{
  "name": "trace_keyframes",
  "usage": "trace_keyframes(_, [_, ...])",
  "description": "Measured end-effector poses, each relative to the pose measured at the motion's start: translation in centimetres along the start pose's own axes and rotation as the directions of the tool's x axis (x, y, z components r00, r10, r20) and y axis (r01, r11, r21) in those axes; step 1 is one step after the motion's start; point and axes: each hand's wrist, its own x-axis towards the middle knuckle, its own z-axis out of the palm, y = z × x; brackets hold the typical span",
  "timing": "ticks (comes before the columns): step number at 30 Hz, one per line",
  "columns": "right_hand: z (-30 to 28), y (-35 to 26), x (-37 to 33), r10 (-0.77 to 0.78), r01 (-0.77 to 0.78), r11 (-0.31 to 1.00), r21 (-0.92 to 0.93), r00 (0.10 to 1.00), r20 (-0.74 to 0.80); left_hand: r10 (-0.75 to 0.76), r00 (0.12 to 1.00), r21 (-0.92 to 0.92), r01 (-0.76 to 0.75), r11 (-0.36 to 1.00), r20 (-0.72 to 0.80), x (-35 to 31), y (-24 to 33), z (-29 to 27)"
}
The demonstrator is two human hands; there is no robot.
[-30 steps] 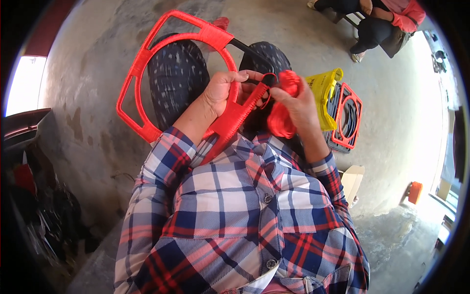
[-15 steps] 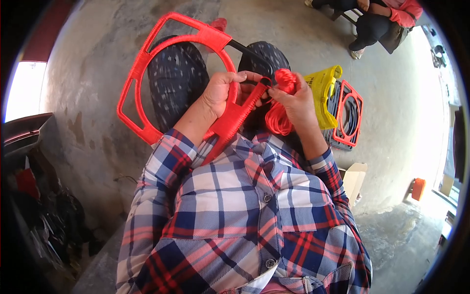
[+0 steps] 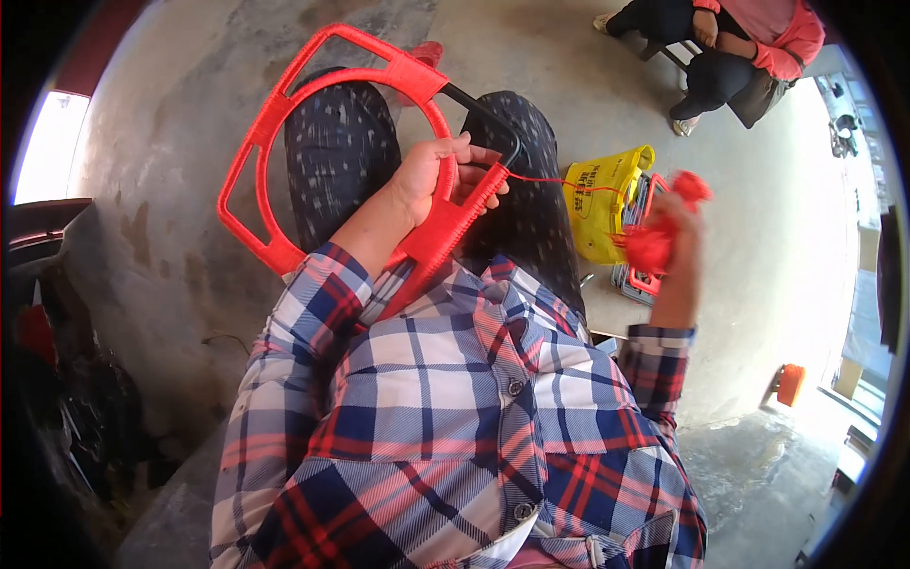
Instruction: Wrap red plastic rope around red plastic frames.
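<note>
A square frame (image 3: pixel 273 119) with an inner ring lies tilted over my thighs, most of it wound tightly in red cord. At its far right corner a bare black bar (image 3: pixel 485 108) shows. My left hand (image 3: pixel 427 178) is closed round the ring near that corner, fingers partly behind it. Out to the right, my right hand (image 3: pixel 686 232), blurred by motion, grips a hank of red cord (image 3: pixel 650 248). A single red strand (image 3: pixel 542 179) runs taut from the end of the winding toward the hank, across a yellow bag.
The yellow bag (image 3: pixel 590 211) stands on the floor right of my knee, with red and grey frames (image 3: pixel 641 283) partly behind it. A seated person (image 3: pixel 725 66) is at the far right. An orange object (image 3: pixel 790 384) lies farther right; dark clutter (image 3: pixel 109 427) fills the left.
My right hand has swung right, away from the frame, with the hank of cord, drawing the strand out straight. My left hand keeps its grip on the frame, which has shifted slightly.
</note>
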Motion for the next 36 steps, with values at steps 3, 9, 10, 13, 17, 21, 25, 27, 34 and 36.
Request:
trace_keyframes(3, [-12.3, -1.0, 1.6, -0.184, 0.274, 0.861, 0.429, 0.953, -0.240, -0.023, 0.999, -0.053, 0.025, 0.998, 0.038, -0.2, 0.3, -0.1])
trace_keyframes(9, [-8.0, 0.3, -1.7, -0.337, 0.302, 0.769, 0.564, 0.940, -0.044, -0.030, 0.999, -0.024, 0.031, 0.999, 0.037, -0.3, 0.2, -0.1])
trace_keyframes(10, [-4.6, 1.2, -2.6, -0.299, 0.081, 0.745, 0.662, 0.928, 0.222, -0.043, 0.998, -0.027, 0.044, 0.999, 0.044, -0.5, 0.1, 0.1])
trace_keyframes(13, [3.8, 3.3, -4.9, 0.188, -0.122, 0.981, -0.148, 0.767, 0.614, -0.090, 0.991, -0.033, 0.093, 0.995, 0.098, -0.1, -0.1, 0.1])
trace_keyframes(17, [10.8, 1.7, -3.9, -0.058, 0.581, 0.663, -0.472, 0.669, 0.741, -0.144, 0.974, -0.092, 0.162, 0.982, 0.174, -1.7, -0.5, 0.4])
trace_keyframes(21, [12.6, 1.2, -1.1, -0.133, 0.450, 0.783, -0.430, 0.796, 0.590, -0.102, 0.993, -0.082, 0.106, 0.991, 0.054, -2.2, -1.7, 2.0])
trace_keyframes(25, [13.6, 1.7, 0.5, -0.214, 0.216, 0.973, 0.077, 0.733, 0.646, -0.130, 0.985, -0.102, 0.142, 0.985, 0.110, -1.4, -1.3, 0.8])
trace_keyframes(27, [14.7, 1.1, -0.5, -0.172, 0.016, 0.972, 0.234, 0.727, 0.664, -0.103, 0.950, -0.114, 0.142, 0.983, 0.294, -1.1, -1.3, 0.5])
trace_keyframes(34, [15.6, 2.0, -1.2, -0.278, 0.379, 0.920, -0.099, 0.810, 0.516, -0.123, 0.960, -0.135, 0.160, 0.978, 0.251, -1.1, -1.0, 1.0])
trace_keyframes(36, [15.4, 2.2, -1.3, -0.494, 0.640, 0.721, -0.266, 0.744, 0.449, -0.094, 0.964, -0.130, 0.129, 0.983, 0.249, -1.2, -0.7, 1.5])
